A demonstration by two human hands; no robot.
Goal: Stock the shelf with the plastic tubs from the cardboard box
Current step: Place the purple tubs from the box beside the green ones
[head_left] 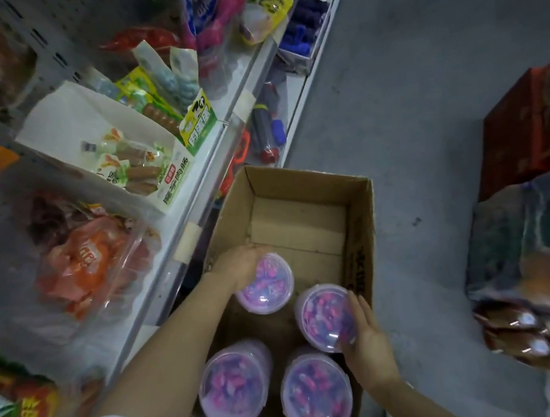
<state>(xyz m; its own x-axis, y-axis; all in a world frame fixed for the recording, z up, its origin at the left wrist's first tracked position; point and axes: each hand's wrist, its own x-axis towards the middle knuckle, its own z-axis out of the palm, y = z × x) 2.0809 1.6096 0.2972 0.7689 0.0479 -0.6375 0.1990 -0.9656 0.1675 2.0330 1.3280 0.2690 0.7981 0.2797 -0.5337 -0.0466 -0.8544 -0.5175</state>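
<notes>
The cardboard box (360, 233) is brown, dull and a bit rough. The tubs (327, 317) are see-through plastic with shiny smooth lids. The shelf (214, 167) looks like pale painted metal, smooth along its front edge. The snack bags (88, 267) are shiny, crinkly plastic. The floor (409, 107) is grey and dull.

Tubs: four, all in one box (358, 233) — far-left (268, 286), far-right (327, 317), near-left (234, 386), near-right (315, 392). Hands: two, left (238, 264) and right (367, 338). Shelf goods too blurred to count (many packets).
</notes>
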